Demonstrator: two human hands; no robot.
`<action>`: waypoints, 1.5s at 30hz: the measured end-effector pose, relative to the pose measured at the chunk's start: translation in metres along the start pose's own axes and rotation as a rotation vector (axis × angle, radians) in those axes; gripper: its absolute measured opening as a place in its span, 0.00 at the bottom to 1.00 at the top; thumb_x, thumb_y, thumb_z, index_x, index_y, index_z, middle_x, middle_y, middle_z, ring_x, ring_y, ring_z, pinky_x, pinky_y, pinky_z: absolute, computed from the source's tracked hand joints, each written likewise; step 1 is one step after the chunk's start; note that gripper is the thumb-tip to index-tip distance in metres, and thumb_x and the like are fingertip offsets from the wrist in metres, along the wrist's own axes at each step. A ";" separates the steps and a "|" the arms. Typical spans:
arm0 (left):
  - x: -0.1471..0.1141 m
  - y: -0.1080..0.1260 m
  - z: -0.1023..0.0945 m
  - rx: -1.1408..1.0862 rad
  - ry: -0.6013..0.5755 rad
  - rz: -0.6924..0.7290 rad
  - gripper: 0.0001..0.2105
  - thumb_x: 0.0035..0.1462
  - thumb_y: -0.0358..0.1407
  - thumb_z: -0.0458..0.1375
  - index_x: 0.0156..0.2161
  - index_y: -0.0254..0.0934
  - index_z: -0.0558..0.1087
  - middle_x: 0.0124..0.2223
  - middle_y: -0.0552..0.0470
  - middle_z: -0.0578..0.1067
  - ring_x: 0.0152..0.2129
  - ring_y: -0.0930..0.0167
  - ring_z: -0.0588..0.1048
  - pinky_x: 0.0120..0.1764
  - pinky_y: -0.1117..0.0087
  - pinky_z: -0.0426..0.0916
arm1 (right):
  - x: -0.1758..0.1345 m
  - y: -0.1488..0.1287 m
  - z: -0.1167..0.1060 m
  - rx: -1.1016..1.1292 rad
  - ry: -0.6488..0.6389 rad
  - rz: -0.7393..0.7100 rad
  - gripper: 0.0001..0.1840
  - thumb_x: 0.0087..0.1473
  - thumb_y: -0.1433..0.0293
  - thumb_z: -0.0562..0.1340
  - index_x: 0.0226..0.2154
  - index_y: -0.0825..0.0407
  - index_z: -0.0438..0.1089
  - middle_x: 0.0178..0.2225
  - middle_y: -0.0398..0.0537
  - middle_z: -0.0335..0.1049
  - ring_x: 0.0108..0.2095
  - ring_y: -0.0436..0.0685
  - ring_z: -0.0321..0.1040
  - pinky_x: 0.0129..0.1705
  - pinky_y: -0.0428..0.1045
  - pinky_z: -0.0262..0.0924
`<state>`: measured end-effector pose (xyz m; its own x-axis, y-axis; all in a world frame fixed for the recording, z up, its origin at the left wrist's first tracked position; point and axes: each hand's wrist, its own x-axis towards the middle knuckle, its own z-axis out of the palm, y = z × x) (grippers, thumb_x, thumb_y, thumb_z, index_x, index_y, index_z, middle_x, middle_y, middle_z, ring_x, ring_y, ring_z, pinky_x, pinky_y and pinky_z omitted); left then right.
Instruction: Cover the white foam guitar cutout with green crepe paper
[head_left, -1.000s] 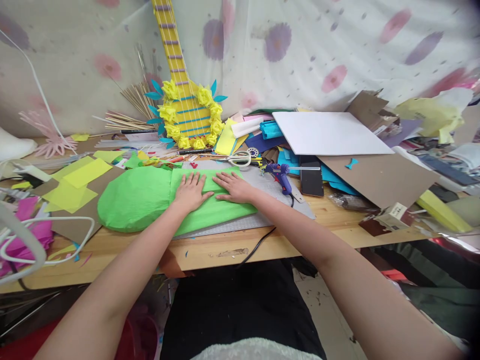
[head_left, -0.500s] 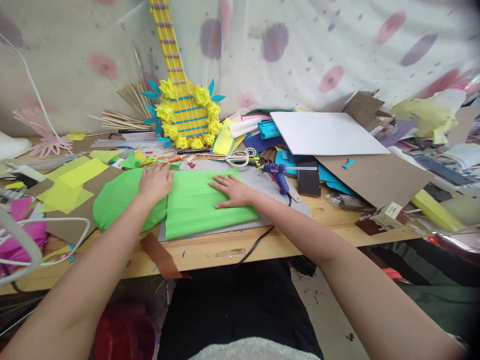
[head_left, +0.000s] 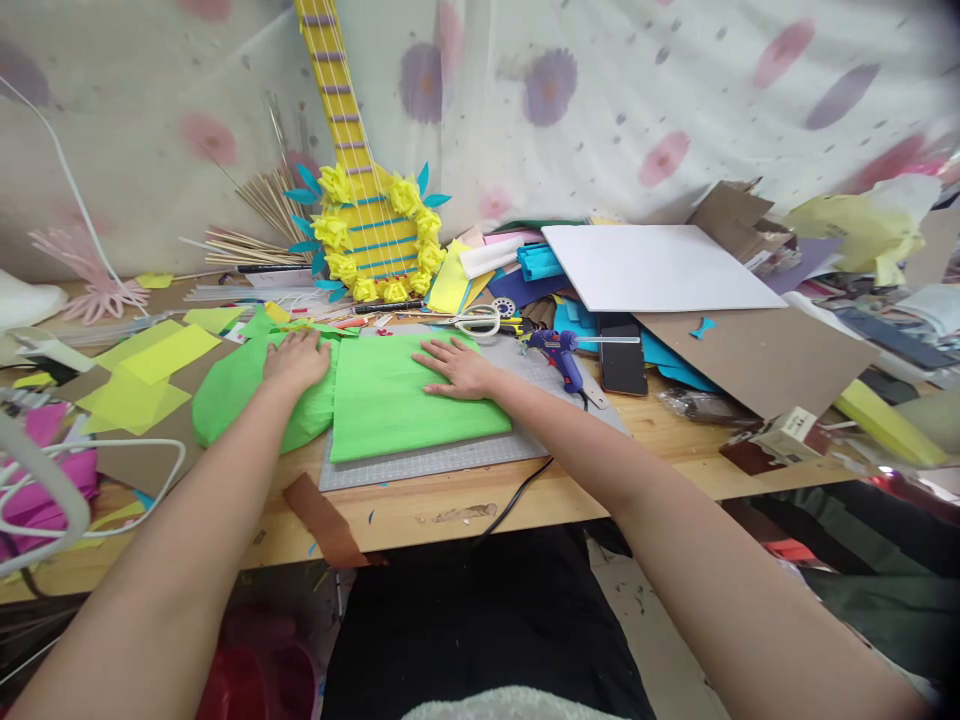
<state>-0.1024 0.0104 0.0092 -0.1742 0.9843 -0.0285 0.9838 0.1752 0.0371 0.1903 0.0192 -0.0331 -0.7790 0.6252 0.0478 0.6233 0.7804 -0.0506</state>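
Note:
My left hand [head_left: 298, 360] lies flat, fingers stretched, on a rounded piece covered in green crepe paper [head_left: 232, 390]. Beside it, my right hand [head_left: 459, 368] rests spread on a rectangular sheet of green crepe paper [head_left: 382, 420], which meets the rounded piece along its left edge. Under the sheet is a grey cutting mat [head_left: 420, 462]. A purple glue gun [head_left: 560, 355] lies to the right of my right hand, and scissors with pale handles [head_left: 480, 320] lie just behind the sheet.
A yellow paper guitar with flowers [head_left: 375, 230] leans at the back. Yellow paper sheets [head_left: 169, 355] lie left; a white board [head_left: 660, 267], phone [head_left: 622, 355] and brown cardboard [head_left: 757, 360] lie right. A brown strip [head_left: 326, 520] overhangs the front edge. A black cord [head_left: 517, 495] crosses that edge.
My left hand has slid slightly left over the rounded green piece. The rectangular green sheet has shifted slightly away from me, baring more of the mat's front edge. My right hand has moved slightly with it.

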 end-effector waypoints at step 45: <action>-0.021 0.023 0.008 0.172 -0.146 0.462 0.27 0.62 0.43 0.38 0.63 0.38 0.58 0.66 0.46 0.56 0.63 0.63 0.54 0.64 0.56 0.42 | -0.005 -0.027 0.001 -0.003 0.092 0.167 0.36 0.61 0.50 0.45 0.64 0.54 0.50 0.64 0.58 0.50 0.60 0.65 0.54 0.60 0.60 0.47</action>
<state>-0.0760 -0.0065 0.0027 0.2755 0.9428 -0.1875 0.9516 -0.2952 -0.0861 0.1772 -0.0046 -0.0327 -0.6553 0.7441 0.1303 0.7436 0.6657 -0.0624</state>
